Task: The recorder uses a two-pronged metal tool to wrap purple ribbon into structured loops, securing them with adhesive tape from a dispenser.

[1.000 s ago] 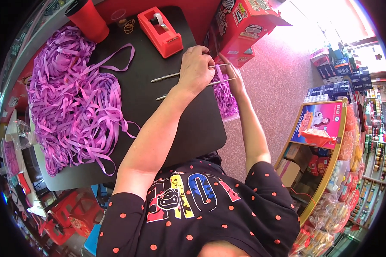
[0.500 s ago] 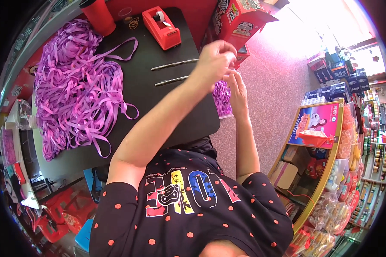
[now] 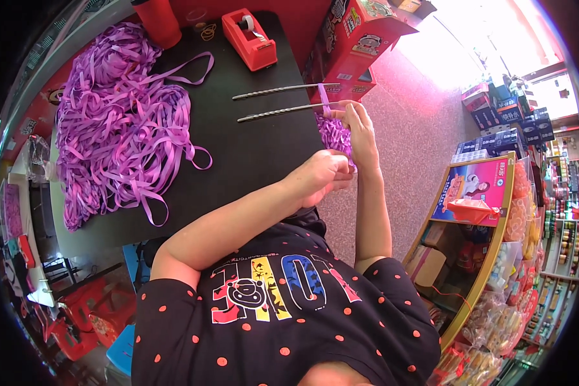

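My right hand (image 3: 359,125) is at the table's right edge, fingers closed on a strip of purple ribbon (image 3: 323,100) looped over two long metal rods (image 3: 273,113). Below that hand hangs a bundle of wound purple ribbon (image 3: 333,136). My left hand (image 3: 323,177) is lower, near my chest, fingers pinched on the ribbon that comes off the bundle. The rods lie side by side on the black table (image 3: 238,161), their right ends at the hands.
A big heap of loose purple ribbon (image 3: 119,116) covers the table's left side. A red tape dispenser (image 3: 251,40) and a red cup (image 3: 157,20) stand at the back. Red cartons (image 3: 360,38) sit right of the table. Shop shelves (image 3: 489,212) stand at right.
My left hand has dropped from above the rods down toward my chest, drawing ribbon with it. My right hand stays at the rods' ends. The view has tilted slightly.
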Demonstrator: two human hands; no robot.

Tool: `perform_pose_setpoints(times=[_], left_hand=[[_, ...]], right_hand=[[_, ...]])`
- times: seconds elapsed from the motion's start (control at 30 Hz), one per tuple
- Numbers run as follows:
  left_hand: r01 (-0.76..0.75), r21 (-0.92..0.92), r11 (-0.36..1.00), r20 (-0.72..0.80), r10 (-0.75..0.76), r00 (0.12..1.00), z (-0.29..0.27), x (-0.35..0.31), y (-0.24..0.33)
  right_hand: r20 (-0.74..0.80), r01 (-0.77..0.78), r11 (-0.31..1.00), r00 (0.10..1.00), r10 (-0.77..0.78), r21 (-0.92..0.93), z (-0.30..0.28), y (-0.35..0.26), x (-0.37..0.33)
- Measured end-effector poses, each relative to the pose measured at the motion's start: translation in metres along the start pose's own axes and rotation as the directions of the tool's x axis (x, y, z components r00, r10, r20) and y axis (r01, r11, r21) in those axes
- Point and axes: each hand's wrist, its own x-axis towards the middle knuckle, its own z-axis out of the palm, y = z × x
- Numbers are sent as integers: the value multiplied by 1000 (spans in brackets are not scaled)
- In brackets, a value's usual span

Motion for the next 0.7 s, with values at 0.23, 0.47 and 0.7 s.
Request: perform_pose_setpoints(times=[0.23,0.47,0.7], left_hand=[[-1,-307,952,43,15,999,5,17,25],[-207,-499,842,-2,237,971,10,60,20],[-345,-547,763,-21,399,917,-2,67,19]], right_hand=[[20,39,974,999,-35,-224,0,-3,4],[9,-63,996,998,64,-61,-3,-13,5],[-3,-42,999,999,42,-14,-7,-2,4]])
